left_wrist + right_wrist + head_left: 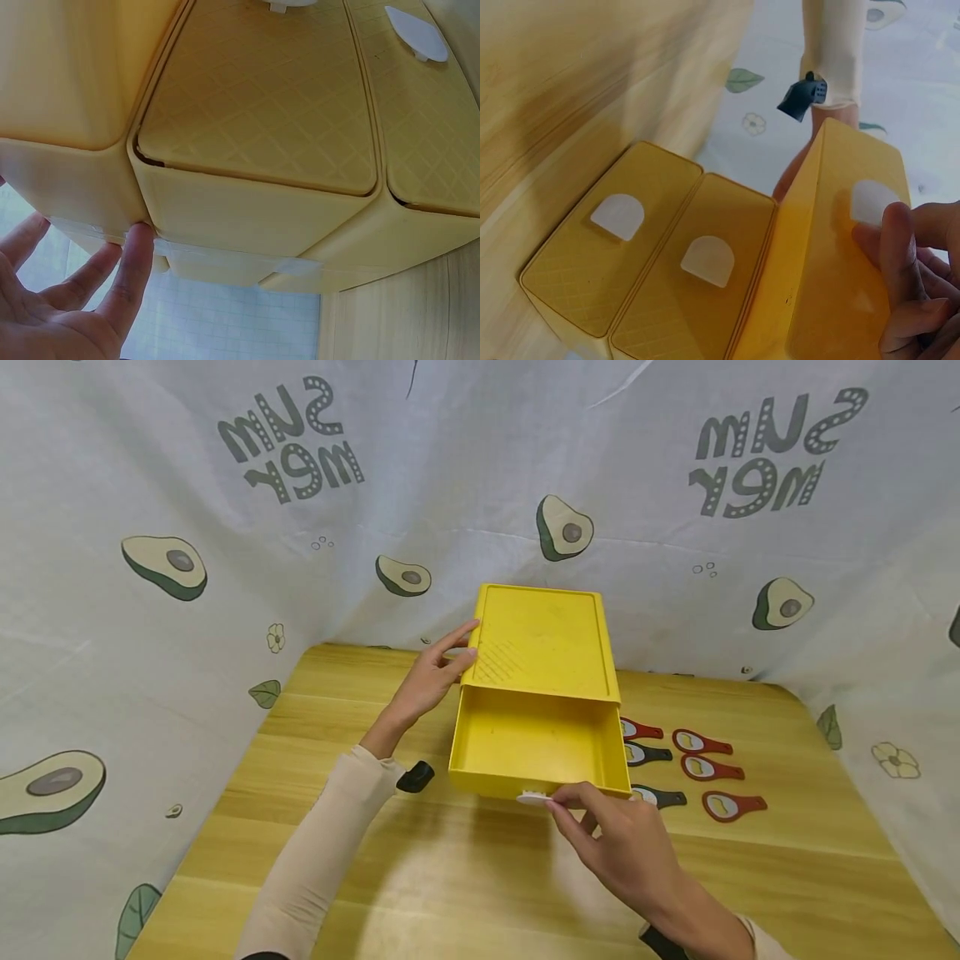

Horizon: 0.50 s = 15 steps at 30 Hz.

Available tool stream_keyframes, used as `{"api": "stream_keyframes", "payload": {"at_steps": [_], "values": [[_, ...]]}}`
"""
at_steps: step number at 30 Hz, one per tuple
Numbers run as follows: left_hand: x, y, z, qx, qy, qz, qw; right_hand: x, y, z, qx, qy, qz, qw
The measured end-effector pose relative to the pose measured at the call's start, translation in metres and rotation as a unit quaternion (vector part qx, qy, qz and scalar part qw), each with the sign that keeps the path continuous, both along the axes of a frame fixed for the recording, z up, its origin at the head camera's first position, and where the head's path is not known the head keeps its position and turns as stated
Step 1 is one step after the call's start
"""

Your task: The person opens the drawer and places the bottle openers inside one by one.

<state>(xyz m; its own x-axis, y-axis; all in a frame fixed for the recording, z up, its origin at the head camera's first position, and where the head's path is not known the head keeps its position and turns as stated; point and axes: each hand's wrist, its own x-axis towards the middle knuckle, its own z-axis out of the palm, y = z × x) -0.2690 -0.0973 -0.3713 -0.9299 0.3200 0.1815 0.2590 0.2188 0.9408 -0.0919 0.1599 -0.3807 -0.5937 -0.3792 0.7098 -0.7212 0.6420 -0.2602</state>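
Projecting frontward from the cabinet (555,639), the drawer (536,747) is clamped at its handle (531,798) by the right grip (626,843); the left grip (429,678), spread, is rested against the cabinet's left side.

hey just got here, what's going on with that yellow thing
A person is handling a yellow three-drawer unit. The right hand pinches the white handle of the top drawer, which stands open. The left hand rests its fingers against the unit's left side. The two lower drawers are shut. Red and dark paddle-shaped items lie on the wooden table, to the unit's right.
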Motion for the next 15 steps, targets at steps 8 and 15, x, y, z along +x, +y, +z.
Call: {"api": "stream_keyframes", "payload": {"at_steps": [8,15], "values": [[-0.0021,0.0063,0.0017,0.011,-0.012,-0.013,0.9998,0.0031,0.0047,0.0004,-0.001,0.003,-0.01,0.9999],[0.0007,0.0039,0.0013,0.01,-0.02,-0.005,0.9997,0.0066,0.0075,0.0017,-0.006,-0.012,0.0,0.9999]]}}
